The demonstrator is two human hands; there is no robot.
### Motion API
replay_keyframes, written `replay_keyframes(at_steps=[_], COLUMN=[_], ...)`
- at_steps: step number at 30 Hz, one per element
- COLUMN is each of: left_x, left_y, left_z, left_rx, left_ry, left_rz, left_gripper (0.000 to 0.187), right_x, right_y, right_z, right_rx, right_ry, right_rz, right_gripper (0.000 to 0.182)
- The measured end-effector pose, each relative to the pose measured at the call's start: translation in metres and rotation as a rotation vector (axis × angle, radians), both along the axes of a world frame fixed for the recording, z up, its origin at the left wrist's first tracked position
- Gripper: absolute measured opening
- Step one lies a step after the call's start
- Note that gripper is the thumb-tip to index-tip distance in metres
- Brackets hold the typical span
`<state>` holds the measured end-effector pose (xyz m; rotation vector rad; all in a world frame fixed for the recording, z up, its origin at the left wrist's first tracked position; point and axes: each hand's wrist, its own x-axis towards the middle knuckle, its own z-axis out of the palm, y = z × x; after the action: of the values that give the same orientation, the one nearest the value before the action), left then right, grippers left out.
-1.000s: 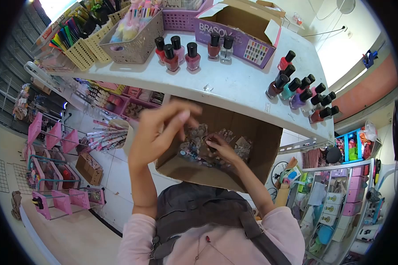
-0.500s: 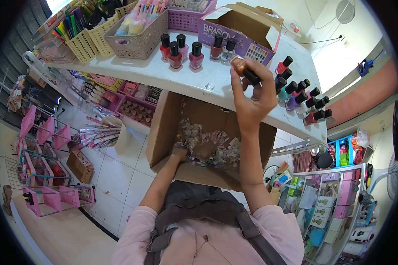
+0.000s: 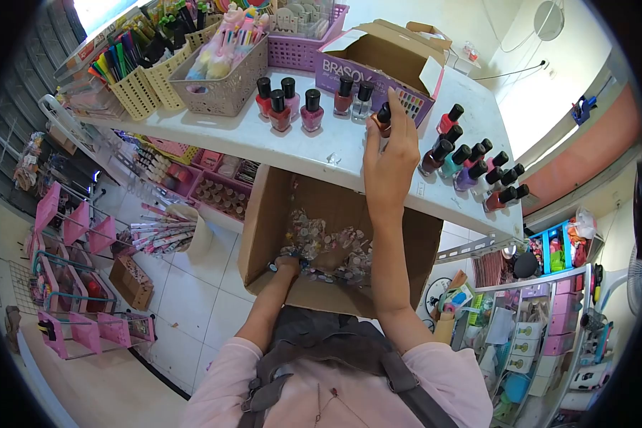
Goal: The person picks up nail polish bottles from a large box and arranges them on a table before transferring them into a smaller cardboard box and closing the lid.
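My right hand (image 3: 396, 153) is closed round a nail polish bottle (image 3: 383, 116) with a black cap, its thumb and fingers on either side. The bottle stands nearly upright at the tabletop, just in front of a clear polish bottle (image 3: 362, 101) and a dark red one (image 3: 343, 98). My left hand (image 3: 287, 266) is down inside a cardboard box (image 3: 335, 294), by its left wall, beside a heap of small shiny plastic bits (image 3: 328, 239). Its fingers are too small and partly hidden to tell their grip.
More polish bottles stand in a group on the right (image 3: 471, 167) and at the left (image 3: 279, 114) of the white table (image 3: 303, 148). Behind are an open purple carton (image 3: 328, 71) and a grey basket (image 3: 217, 89) of pens. Pink racks (image 3: 75, 225) stand on the floor at left.
My right hand has lowered the bottle to the tabletop and turned it from tilted, cap down, to cap up. My left hand has shifted slightly within the box.
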<state>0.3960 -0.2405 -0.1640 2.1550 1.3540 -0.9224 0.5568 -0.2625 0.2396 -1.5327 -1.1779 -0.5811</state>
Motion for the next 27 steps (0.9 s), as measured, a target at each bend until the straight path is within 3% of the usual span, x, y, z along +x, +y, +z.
replay_keyframes(at_steps=[9,12,13,15,17,20,22,23,24,25,27], left_x=[0.007,0.008,0.008,0.008,0.008,-0.002,-0.011,-0.022,-0.031,-0.035,-0.042], left_y=[0.001,0.000,0.000,0.003,-0.001,-0.003,0.001,0.005,0.007,0.005,-0.001], left_z=[0.003,0.005,0.004,0.000,0.023,0.079,0.093,0.094,0.097,0.114,0.174], left_rx=[-0.025,-0.037,-0.041,-0.010,0.107,0.216,0.207,0.290,0.374,0.372,0.260], left_ry=[0.063,0.088,0.090,0.058,-0.004,-0.114,-0.162,-0.322,-0.481,-0.470,-0.925], left_rz=[-0.045,-0.051,-0.050,-0.071,-0.116,-0.149,-0.129,-0.123,-0.119,-0.119,0.088], left_gripper=[0.048,0.050,0.050,0.056,0.051,0.046,0.044,0.042,0.040,0.040,0.036], right_x=[-0.005,-0.009,-0.009,-0.008,-0.017,-0.021,-0.018,-0.015,-0.010,-0.007,-0.004], right_y=[0.000,-0.004,-0.008,-0.020,-0.030,-0.040,-0.048,-0.050,-0.050,-0.051,-0.052], right_z=[0.005,0.007,-0.001,-0.032,-0.063,-0.151,-0.211,-0.241,-0.271,-0.303,-0.372], right_rx=[-0.109,0.188,0.184,0.448,0.501,0.349,-0.309,-0.312,-0.636,-0.959,-1.389], right_ry=[0.184,0.098,0.101,-0.333,-0.392,-0.170,0.257,0.266,0.281,0.291,0.109], right_rz=[-0.016,0.062,0.063,0.150,0.479,0.674,0.616,0.622,0.660,0.689,0.767], right_gripper=[0.038,0.039,0.039,0.031,0.025,0.021,0.019,0.019,0.020,0.024,0.032])
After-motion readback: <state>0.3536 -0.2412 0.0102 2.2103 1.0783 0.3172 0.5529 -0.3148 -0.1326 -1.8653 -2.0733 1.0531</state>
